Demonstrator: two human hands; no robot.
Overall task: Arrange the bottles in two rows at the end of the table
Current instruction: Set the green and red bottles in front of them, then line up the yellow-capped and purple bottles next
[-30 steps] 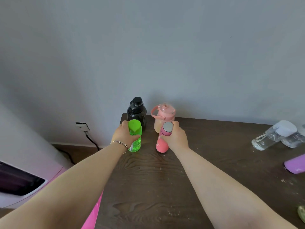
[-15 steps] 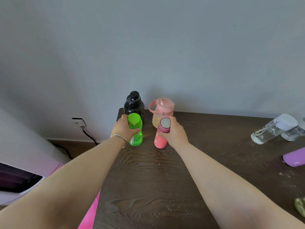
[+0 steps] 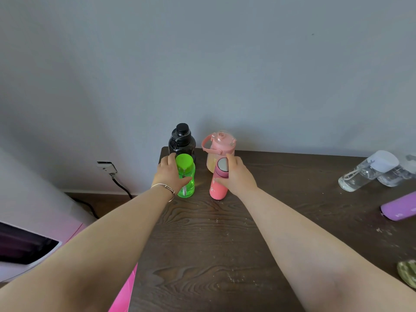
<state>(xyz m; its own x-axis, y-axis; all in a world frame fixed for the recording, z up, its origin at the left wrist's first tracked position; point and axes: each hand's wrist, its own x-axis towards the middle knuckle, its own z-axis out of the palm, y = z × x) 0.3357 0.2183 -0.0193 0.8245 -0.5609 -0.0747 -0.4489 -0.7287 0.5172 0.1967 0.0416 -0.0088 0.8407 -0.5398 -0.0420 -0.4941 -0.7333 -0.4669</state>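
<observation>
With the left hand (image 3: 172, 174) wrapped round the translucent green plastic bottle (image 3: 186, 176) and the right hand (image 3: 236, 174) round the slim coral-pink bottle (image 3: 218, 183), both upright on the dark wooden desk (image 3: 213, 244), she should settle each squarely before the black bottle (image 3: 182, 140) and pink jug (image 3: 219, 149), then let go gently

Table (image 3: 202, 233): dark wood grain, matt, dusty specks. Green bottle (image 3: 188, 176): translucent glossy plastic. Pink bottle (image 3: 217, 188): smooth matt, metallic cap. Black bottle (image 3: 181, 140) at 11 o'clock: glossy plastic.
</observation>
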